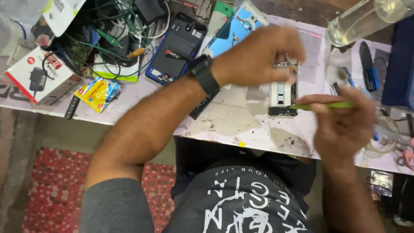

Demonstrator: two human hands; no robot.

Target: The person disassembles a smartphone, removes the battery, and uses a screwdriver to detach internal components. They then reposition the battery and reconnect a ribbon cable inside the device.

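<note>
- We are working over a stained white work mat (224,125) on the bench, head camera looking down.
- Our left hand (258,56) is closing loosely over the top end of an opened smartphone (282,97); the fingers are curling down onto its upper edge, and a black wristwatch (203,75) is sitting on that wrist.
- The opened smartphone is lying flat on the mat between our two hands, back cover off, its inner frame and boards showing.
- Our right hand (345,123) is pinching a thin green tool (323,105) between thumb and fingers; the tool is pointing left, and its tip is reaching the phone's lower right edge. Whether the tip is touching, we cannot tell through the motion blur.
- A second phone, blue-framed with a black back (177,49), is lying well to the left of the left hand, beside a light blue phone back panel (235,28).
- A tangle of cables (116,30) is lying behind it, and a yellow packet (98,92) is sitting near the bench edge.
- A clear bottle (362,19) is lying at the far right.
</note>
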